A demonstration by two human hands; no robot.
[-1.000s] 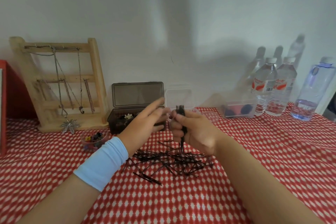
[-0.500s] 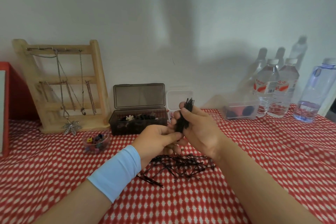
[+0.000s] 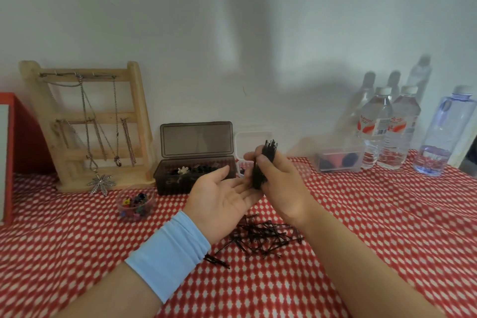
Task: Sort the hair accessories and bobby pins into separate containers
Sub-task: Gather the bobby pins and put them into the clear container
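Black bobby pins (image 3: 259, 177), partly hidden in right hand (image 3: 284, 190).

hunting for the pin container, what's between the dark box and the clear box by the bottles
Head view: a small clear box, lid up, partly behind the right hand gripping a bobby pin bundle.

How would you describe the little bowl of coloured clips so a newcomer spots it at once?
Find the wooden necklace stand at the left, against the wall. On the cloth just in front of its right end sits a small bowl. Unlike the dark rectangular box beside it, it is round, clear and holds multicoloured clips.
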